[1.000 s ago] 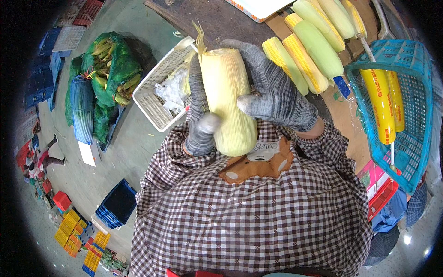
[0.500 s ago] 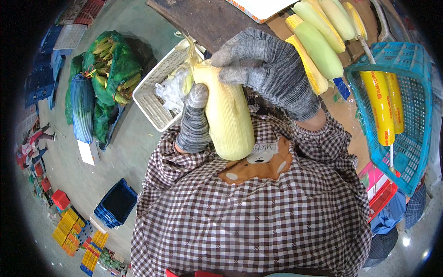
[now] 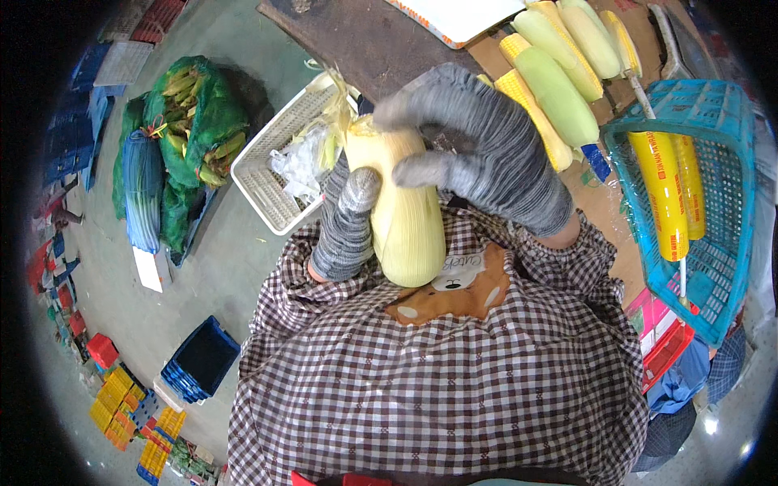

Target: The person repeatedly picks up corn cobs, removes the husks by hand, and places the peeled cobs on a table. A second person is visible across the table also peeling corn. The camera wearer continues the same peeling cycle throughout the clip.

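Note:
A pale, husk-covered corn cob [image 3: 409, 235] points stub end up in front of my chest. Wrapped around its left side is my left hand [image 3: 347, 215], in a grey knit glove, with the thumb pressed on the husk. My right hand [image 3: 482, 142], gloved the same way, is over the cob's upper end. Its thumb and fingers are apart, and the fingertips, a little blurred, are at the stub end. Loose strips of husk [image 3: 339, 101] hang at the upper left of the cob.
A white plastic basket [image 3: 251, 174] holding clear plastic and husk is at the left. Several partly husked cobs [image 3: 559, 97] lie on cardboard at the right. Beside them, a teal basket [image 3: 713, 267] carries yellow film rolls [image 3: 660, 194]. A green net sack of corn [image 3: 190, 121] rests on the floor.
My right thumb and fingers have spread apart at the cob's top. The cob has shifted slightly down, and my left thumb has moved inward over the husk.

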{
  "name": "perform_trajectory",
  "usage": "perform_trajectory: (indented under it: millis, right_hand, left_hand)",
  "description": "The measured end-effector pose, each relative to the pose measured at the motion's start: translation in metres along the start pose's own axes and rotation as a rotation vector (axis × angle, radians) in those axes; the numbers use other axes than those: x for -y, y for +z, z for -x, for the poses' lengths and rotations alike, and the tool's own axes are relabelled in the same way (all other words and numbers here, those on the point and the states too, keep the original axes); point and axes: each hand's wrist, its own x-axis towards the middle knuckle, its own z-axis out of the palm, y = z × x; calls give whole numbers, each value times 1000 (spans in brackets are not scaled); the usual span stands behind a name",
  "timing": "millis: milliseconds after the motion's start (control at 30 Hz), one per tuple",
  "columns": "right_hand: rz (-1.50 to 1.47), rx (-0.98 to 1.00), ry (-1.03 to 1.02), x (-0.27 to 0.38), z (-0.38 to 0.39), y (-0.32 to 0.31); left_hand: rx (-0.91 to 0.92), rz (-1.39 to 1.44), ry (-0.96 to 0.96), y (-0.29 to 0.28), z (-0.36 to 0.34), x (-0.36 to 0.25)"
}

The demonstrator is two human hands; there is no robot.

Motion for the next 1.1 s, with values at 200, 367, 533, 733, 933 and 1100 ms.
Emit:
perform_trajectory:
  millis: [200,367,533,733,933,1100]
  right_hand:
    - [181,40,-55,4,-3,-9]
    - [156,160,-3,6,-9,-20]
    - [162,248,78,4,-15,-23]
    - [347,128,-219,-7,-6,0]
    - [464,96,-406,2,44,6]
    - [461,179,-441,11,63,2]
  left_hand:
    - [55,-178,41,0,-1,-1]
    - [104,-156,-19,0,-1,-1]
    - [107,-173,27,-1,-1,-2]
    - [18,-29,-51,-10,-5,-4]
    - [-12,-8,-9,-18,-4,3]
    - [-120,98,-37,-19,-1,5]
